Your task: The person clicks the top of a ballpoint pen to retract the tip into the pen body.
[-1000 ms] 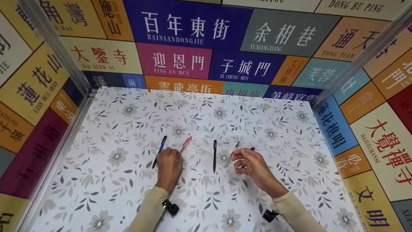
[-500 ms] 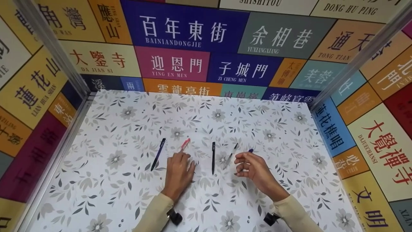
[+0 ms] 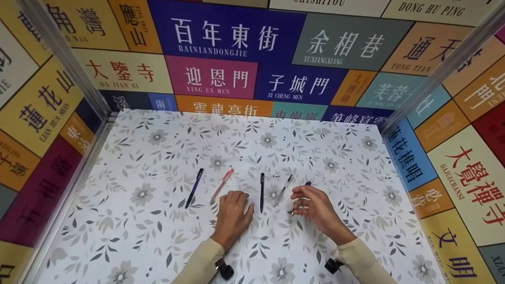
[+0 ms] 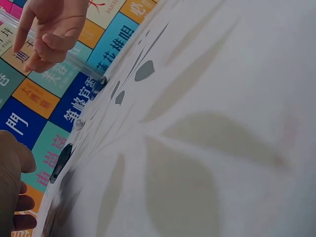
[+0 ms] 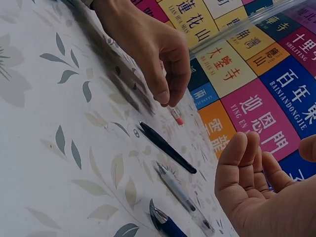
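Several pens lie spaced out in a row on the flowered tabletop. From the left in the head view come a dark blue and black pen (image 3: 194,188), a clear pen with red ends (image 3: 222,184), a black pen (image 3: 262,193) and a clear pen with a dark end (image 3: 283,190). A blue pen (image 5: 168,224) is mostly hidden behind my right hand in the head view. My left hand (image 3: 233,217), fingers loosely bent and holding nothing, is near the red pen's lower end. My right hand (image 3: 319,213) hovers by the clear pen, fingers loosely bent with nothing in them.
A white tabletop (image 3: 165,244) with grey leaves and flowers spreads under the pens. Panels with coloured name signs (image 3: 225,33) enclose it at the back and both sides, joined by metal corner posts (image 3: 438,69).
My left hand has moved right, from over the blue and black pen and the red pen to between the red and black pens, uncovering both. My right hand has hardly moved.
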Motion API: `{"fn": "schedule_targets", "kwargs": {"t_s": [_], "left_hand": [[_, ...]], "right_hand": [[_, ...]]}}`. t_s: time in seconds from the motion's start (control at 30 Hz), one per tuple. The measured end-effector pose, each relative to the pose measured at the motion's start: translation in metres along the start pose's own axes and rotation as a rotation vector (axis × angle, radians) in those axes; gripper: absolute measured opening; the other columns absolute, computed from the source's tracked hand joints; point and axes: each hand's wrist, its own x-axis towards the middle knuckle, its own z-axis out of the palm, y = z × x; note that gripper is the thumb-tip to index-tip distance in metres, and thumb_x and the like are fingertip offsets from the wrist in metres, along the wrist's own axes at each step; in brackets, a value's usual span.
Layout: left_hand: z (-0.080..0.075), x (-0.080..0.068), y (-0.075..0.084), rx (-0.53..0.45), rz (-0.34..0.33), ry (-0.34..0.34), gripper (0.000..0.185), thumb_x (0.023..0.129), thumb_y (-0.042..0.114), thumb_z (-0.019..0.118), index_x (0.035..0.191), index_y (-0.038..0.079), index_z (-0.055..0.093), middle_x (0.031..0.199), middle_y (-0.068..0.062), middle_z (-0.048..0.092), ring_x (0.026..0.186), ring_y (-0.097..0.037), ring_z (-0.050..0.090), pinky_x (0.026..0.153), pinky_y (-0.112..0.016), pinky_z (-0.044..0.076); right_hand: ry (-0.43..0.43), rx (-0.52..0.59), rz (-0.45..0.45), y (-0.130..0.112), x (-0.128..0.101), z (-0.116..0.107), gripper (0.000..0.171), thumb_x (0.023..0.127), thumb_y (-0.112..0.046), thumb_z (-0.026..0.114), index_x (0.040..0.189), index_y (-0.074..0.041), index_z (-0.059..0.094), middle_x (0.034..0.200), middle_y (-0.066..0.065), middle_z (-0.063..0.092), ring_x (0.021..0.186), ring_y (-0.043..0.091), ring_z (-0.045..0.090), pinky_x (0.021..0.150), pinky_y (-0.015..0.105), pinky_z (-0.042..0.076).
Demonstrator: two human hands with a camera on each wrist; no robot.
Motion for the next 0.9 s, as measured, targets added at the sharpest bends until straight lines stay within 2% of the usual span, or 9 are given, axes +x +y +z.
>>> {"fn": "schedule_targets", "kwargs": {"t_s": [0.2, 0.33, 0.53, 0.9], "left_hand": [[0.006, 0.002, 0.001, 0.024, -0.011, -0.012, 0.029, 0.086, 0.02, 0.091, 0.105, 0.008, 0.073, 0.105, -0.008, 0.069, 0.1, -0.03, 0.064, 0.084, -0.047, 0.048], [0.011, 0.004, 0.005, 0.047, -0.02, -0.031, 0.03, 0.087, 0.023, 0.09, 0.106, 0.009, 0.072, 0.105, -0.007, 0.068, 0.099, -0.029, 0.063, 0.083, -0.047, 0.047], [0.017, 0.01, 0.011, 0.064, -0.058, -0.103, 0.028, 0.092, 0.029, 0.085, 0.108, 0.009, 0.073, 0.108, -0.007, 0.069, 0.103, -0.029, 0.062, 0.087, -0.049, 0.046], [0.029, 0.014, 0.013, 0.071, -0.072, -0.088, 0.031, 0.091, 0.03, 0.085, 0.108, 0.009, 0.073, 0.109, -0.008, 0.068, 0.104, -0.03, 0.061, 0.089, -0.052, 0.046]], "right_hand": [[0.051, -0.071, -0.015, 0.003, 0.003, -0.005, 0.033, 0.117, -0.027, 0.056, 0.123, 0.003, 0.068, 0.108, 0.013, 0.069, 0.08, 0.02, 0.069, 0.075, 0.037, 0.064], [0.072, -0.077, -0.013, 0.005, 0.003, -0.007, 0.034, 0.117, -0.025, 0.055, 0.125, 0.007, 0.066, 0.107, 0.013, 0.069, 0.079, 0.021, 0.068, 0.075, 0.037, 0.064], [0.078, -0.073, -0.006, 0.008, 0.004, -0.009, 0.039, 0.117, -0.025, 0.054, 0.128, 0.012, 0.063, 0.107, 0.014, 0.069, 0.08, 0.021, 0.068, 0.075, 0.037, 0.064], [0.079, -0.08, 0.0, 0.008, 0.003, -0.008, 0.04, 0.117, -0.026, 0.054, 0.129, 0.012, 0.062, 0.107, 0.013, 0.069, 0.081, 0.02, 0.069, 0.075, 0.036, 0.063]]}}
